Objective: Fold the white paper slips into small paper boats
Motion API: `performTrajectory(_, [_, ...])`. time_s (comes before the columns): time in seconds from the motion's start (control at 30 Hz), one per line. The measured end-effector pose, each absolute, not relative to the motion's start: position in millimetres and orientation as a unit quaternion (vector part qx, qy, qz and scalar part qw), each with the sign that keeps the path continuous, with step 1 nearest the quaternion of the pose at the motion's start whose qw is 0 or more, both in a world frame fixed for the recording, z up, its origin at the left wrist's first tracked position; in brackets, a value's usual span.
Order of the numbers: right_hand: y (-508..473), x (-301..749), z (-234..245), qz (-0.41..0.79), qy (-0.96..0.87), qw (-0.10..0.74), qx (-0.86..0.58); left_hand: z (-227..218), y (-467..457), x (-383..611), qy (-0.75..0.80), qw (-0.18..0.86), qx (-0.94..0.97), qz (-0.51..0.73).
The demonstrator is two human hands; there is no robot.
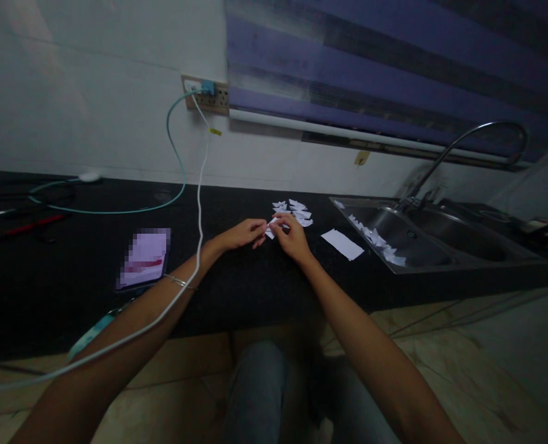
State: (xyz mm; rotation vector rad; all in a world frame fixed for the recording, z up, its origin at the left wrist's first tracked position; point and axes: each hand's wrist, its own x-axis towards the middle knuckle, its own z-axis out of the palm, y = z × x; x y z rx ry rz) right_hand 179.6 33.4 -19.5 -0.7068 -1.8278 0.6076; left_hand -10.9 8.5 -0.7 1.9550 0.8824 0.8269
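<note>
Evidently some fine paper-folding is going on: well to the left of the sink (pixel 417 270), the left hand (pixel 247 233) and the right hand (pixel 293 239) meet over a small white paper piece (pixel 271 230). Thumb and fingertips of each seem to pinch it, though the fingers hide much of its shape. I'd judge a crease is being made or pressed, and the next move calls for a light, steady hold on one side while the other flattens the fold.

Between the piece and the sink, just behind the right hand, lies a loose cluster of folded papers (pixel 302 215); nearer the sink rests a flat white sheet (pixel 342 244). More paper bits (pixel 376 239) line the sink's left rim, where one could slip into the basin. Far left of the sink is a phone (pixel 143 256), and a white cable (pixel 200 209) crosses the view over the left forearm, likely the main nuisance. The crowded cluster leaves little room behind the fingers.
</note>
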Motion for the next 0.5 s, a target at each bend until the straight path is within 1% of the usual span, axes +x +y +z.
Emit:
performTrajectory(0.13, [33.4, 179.0, -19.3, 0.257, -0.762, 0.510, -0.305, -3.0, 8.7, -8.9, 0.365, 0.352, 0.804, 0.311])
performTrajectory(0.33, [33.4, 179.7, -18.9, 0.239, -0.747, 0.526, -0.327, -6.3, 9.5, -6.8, 0.384, 0.279, 0.828, 0.298])
performTrajectory(0.5, [33.8, 178.3, -17.8, 0.259, -0.723, 0.554, -0.320, -7.1, 8.4, -4.8, 0.389, 0.265, 0.827, 0.309])
